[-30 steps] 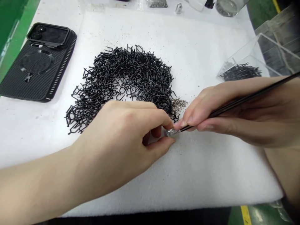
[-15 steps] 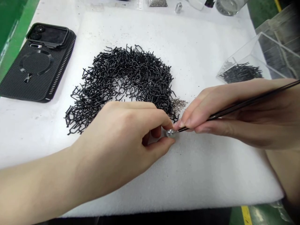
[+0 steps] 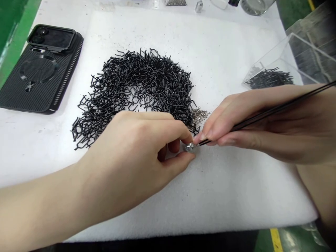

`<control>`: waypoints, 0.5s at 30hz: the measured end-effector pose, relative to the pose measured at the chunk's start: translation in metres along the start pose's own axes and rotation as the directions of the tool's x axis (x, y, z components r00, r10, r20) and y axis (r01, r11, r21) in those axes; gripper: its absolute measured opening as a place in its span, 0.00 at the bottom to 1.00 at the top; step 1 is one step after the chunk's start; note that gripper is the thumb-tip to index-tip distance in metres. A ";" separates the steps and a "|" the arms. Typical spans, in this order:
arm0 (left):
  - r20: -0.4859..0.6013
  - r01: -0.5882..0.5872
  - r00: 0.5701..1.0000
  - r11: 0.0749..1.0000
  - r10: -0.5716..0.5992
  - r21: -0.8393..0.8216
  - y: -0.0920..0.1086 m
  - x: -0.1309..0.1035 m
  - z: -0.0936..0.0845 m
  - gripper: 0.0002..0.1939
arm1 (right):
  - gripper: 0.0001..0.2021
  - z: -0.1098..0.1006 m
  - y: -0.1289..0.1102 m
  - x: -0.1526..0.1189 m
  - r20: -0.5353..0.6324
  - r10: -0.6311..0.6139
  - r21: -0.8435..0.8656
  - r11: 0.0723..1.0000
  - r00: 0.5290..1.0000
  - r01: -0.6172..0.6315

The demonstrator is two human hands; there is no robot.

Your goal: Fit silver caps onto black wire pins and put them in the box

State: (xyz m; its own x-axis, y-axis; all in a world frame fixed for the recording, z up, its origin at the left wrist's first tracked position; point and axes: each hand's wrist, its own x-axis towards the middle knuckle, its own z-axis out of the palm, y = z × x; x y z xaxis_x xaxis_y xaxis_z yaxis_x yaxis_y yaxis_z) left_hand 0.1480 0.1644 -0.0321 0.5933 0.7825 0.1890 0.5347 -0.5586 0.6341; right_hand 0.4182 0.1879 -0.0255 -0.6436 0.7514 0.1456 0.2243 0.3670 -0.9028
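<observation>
Between the thumb and forefinger of my left hand (image 3: 147, 143) is a small shiny metal piece (image 3: 189, 147), held just above the white foam sheet (image 3: 223, 196). Thin black tweezers (image 3: 273, 107) lie in a pinch of my right hand (image 3: 252, 122), their tips touching or very close to the metal piece. Whether the tips grip anything is too small to tell. Behind my left hand spreads a large arched heap of thin, bent black pieces (image 3: 157, 77). A scatter of tiny silvery bits (image 3: 198, 117) lies at the heap's right end, beside my right fingertips.
A black phone (image 3: 39, 73) in a ribbed case rests at the left. At the right, a clear tilted box (image 3: 294, 52) holds more thin black pieces (image 3: 271, 77). Along the far edge stand a small metal block (image 3: 198, 6) and a clear container (image 3: 254, 7).
The metal piece looks slightly turned between my left fingers, and the tweezers' two arms show a little farther apart. Both hands stay in nearly the same place; the whole view has shifted slightly.
</observation>
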 end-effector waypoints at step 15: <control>0.029 0.005 1.000 1.000 -0.005 -0.001 -0.002 0.002 -0.001 0.06 | 0.08 0.000 0.001 0.001 0.022 -0.026 -0.006 1.000 0.999 0.026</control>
State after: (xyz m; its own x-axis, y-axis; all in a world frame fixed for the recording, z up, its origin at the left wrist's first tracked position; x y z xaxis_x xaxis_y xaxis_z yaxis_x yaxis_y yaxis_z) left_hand 0.1477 0.1671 -0.0322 0.6074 0.7773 0.1640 0.5375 -0.5542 0.6356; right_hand 0.4181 0.1890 -0.0263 -0.6651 0.7293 0.1604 0.2116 0.3900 -0.8962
